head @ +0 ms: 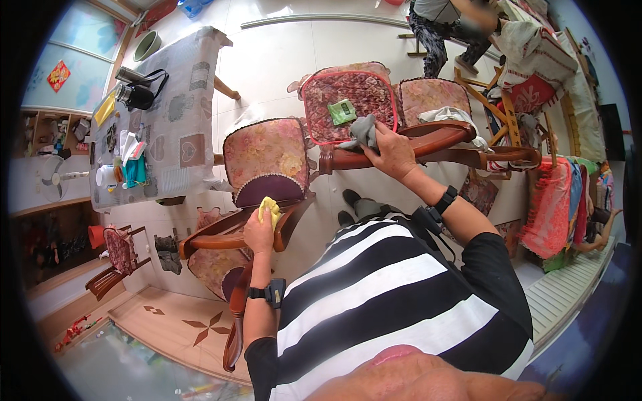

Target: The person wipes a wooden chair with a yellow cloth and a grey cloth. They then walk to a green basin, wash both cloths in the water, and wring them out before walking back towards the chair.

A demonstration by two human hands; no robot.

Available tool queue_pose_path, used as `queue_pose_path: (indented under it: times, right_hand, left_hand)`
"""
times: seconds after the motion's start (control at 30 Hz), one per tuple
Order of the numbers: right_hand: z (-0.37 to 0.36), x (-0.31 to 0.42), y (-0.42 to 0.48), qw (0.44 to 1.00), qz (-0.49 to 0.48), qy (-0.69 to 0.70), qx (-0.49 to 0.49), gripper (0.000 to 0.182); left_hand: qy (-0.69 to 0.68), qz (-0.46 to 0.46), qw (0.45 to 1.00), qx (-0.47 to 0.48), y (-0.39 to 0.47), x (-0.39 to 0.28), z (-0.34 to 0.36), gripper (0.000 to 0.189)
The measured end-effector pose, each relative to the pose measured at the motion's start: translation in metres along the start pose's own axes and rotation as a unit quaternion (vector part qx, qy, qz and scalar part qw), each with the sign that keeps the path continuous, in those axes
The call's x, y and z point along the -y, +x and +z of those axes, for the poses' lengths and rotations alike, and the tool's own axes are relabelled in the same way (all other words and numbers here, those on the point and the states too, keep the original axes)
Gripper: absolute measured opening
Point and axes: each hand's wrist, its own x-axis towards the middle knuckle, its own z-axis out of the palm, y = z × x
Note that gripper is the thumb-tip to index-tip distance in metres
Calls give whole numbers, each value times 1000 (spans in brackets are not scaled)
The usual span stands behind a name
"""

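Observation:
My left hand point(259, 234) grips a yellow cloth point(269, 207) over the wooden backrest point(220, 239) of a chair. That chair's floral seat point(269, 153) has a purple panel at its near edge. In my right hand point(393, 154) is a grey cloth point(363, 131), held against the top of another chair's reddish wooden backrest point(361, 156). A red quilted cushion point(321, 95) covers this chair's seat, and a green packet point(342, 112) with writing lies on it. Beside it stands a third floral chair point(434, 95) with a white cloth point(449, 116) near its backrest.
At left, a table point(188, 110) under a clear cover bears a black-cased flask point(135, 96), a white jar point(105, 177) and a teal item point(134, 173). A person point(436, 30) sits at the upper right. Clothes point(546, 210) hang on a rack at right. A fan point(56, 176) stands far left.

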Motion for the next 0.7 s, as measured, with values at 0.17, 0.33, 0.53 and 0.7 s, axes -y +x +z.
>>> queue_pose_path:
  times: [0.17, 0.33, 0.53, 0.7]
  right_hand:
    - [-5, 0, 4, 1000, 13, 16, 23, 30]
    - [0, -20, 3, 988, 45, 143, 42, 30]
    - [-69, -78, 17, 779, 290, 537, 144, 32]
    - [-157, -165, 13, 673, 304, 675, 5, 43]
  left_hand:
    - [14, -8, 1000, 6, 2, 2, 2, 39]
    - [-4, -16, 1000, 20, 6, 10, 6, 41]
    - [-292, -137, 939, 123, 14, 56, 20, 40]
    - [-612, -235, 731, 189, 28, -33, -34, 46]
